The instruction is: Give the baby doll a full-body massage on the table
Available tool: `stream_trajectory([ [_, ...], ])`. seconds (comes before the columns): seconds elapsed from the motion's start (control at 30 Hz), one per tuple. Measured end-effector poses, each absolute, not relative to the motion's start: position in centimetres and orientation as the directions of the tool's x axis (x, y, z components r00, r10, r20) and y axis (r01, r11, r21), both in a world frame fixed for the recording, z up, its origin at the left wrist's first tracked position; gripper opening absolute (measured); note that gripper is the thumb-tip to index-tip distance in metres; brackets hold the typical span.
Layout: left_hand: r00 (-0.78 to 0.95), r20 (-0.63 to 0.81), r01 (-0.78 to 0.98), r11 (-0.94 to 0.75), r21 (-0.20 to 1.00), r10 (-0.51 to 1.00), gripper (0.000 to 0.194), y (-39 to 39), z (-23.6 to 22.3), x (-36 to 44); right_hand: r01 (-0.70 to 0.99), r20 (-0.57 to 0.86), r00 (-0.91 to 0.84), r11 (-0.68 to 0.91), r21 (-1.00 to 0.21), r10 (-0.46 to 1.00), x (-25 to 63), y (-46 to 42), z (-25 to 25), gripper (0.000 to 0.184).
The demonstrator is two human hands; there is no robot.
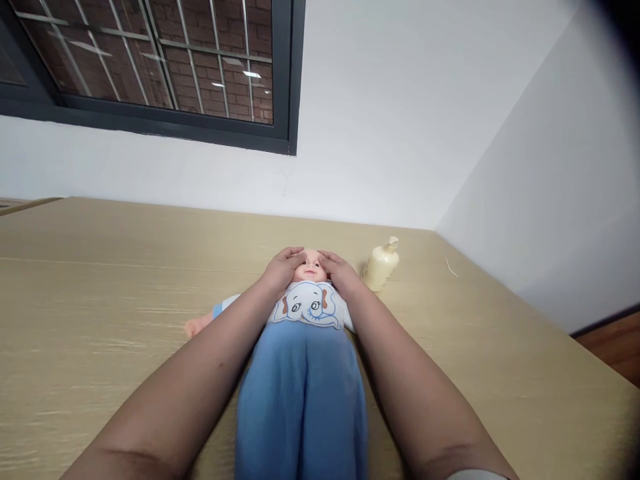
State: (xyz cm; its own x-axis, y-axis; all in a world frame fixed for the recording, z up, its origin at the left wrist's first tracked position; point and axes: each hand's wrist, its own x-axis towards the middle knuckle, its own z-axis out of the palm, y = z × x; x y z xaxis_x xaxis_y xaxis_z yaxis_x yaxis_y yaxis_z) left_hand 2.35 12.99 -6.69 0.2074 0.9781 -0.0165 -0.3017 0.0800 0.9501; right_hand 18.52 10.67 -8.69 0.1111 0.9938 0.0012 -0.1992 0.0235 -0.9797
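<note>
A baby doll (pixel 308 348) lies on its back on the table, its head away from me. It wears blue trousers and a white top with an elephant face on the front. My left hand (pixel 285 268) cups one side of the doll's head, and my right hand (pixel 341 270) cups the other. The fingertips of both reach onto its forehead near the eyes. Between them the doll's eyes and mouth show. One doll arm sticks out past my left forearm; the other is mostly hidden behind my right arm.
A cream pump bottle (pixel 382 267) stands upright to the right of the doll's head. The wide tan tabletop (pixel 125 267) meets a white wall (pixel 375 133) at the back. A barred, dark-framed window (pixel 289 80) is at upper left. A thin pale strand (pixel 451 267) lies at right.
</note>
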Motion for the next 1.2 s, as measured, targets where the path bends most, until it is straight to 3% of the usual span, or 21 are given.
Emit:
stream_trajectory([
  [0.2, 0.191, -0.015, -0.269, 0.067, 0.961, 0.981, 0.039, 12.7, -6.5, 2.4, -0.085, 0.036, 0.138, 0.048, -0.995, 0.99, 18.7, 10.9, -8.8, 0.044],
  [0.43, 0.218, 0.007, -0.358, 0.073, 0.931, 0.976, 0.045, 12.7, -6.6, 2.2, -0.059, 0.104, 0.161, 0.115, -0.992, 0.981, 18.7, 10.7, -8.6, 0.054],
  [0.6, 0.291, 0.012, -0.403, 0.111, 0.908, 0.957, 0.05, 12.7, -5.9, 1.5, -0.026, 0.18, 0.165, 0.187, -0.982, 0.97, 18.3, 10.4, -7.2, 0.045],
  [0.77, 0.459, 0.114, -0.522, 0.164, 0.837, 0.881, 0.053, 12.5, -5.1, 0.4, 0.163, 0.321, 0.115, 0.301, -0.94, 0.94, 17.5, 9.0, -4.6, 0.033],
  [1.2, 0.486, 0.107, -0.581, 0.229, 0.781, 0.868, 0.056, 11.9, -5.0, 0.1, 0.225, 0.304, 0.089, 0.278, -0.934, 0.949, 16.8, 7.8, -3.1, 0.036],
])
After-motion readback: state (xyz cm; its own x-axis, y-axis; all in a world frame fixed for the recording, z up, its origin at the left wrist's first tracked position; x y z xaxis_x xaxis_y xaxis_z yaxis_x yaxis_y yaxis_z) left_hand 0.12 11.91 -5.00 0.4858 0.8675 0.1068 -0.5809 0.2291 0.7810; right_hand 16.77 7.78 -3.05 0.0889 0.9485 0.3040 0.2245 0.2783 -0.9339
